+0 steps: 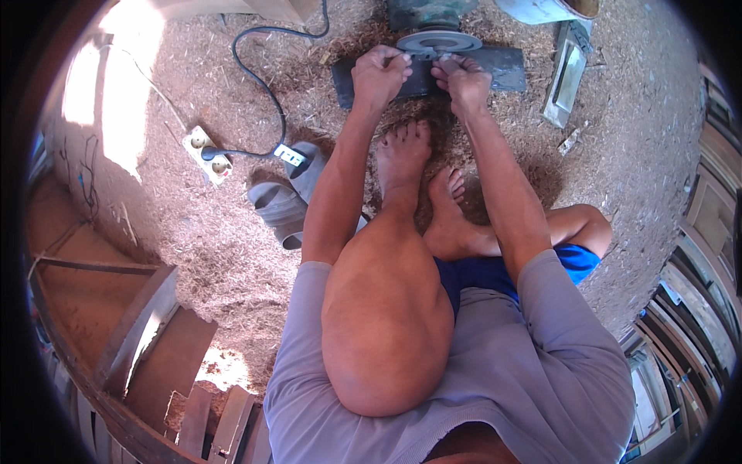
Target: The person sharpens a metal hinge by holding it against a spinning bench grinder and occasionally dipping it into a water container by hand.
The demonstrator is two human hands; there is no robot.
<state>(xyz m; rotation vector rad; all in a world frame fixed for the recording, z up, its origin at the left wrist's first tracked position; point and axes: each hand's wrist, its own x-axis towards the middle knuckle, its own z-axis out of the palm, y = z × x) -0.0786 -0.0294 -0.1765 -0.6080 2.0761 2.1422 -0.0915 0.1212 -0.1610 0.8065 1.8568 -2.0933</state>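
Note:
At the top middle a grey grinding wheel sits on a green bench grinder. A dark flat board lies under it, on the ground. My left hand is closed in a pinch at the wheel's near left edge. Close by on the right, my right hand is closed too, its fingers just below the wheel's near edge. Something small and greyish shows between the fingertips of both hands, too small to name. Whether it touches the wheel I cannot tell.
A white power strip with a black cable lies at left, beside dark sandals. At upper right are a wooden block with a pale plate and a white bucket. Wood pieces stand lower left; stacked planks line the right.

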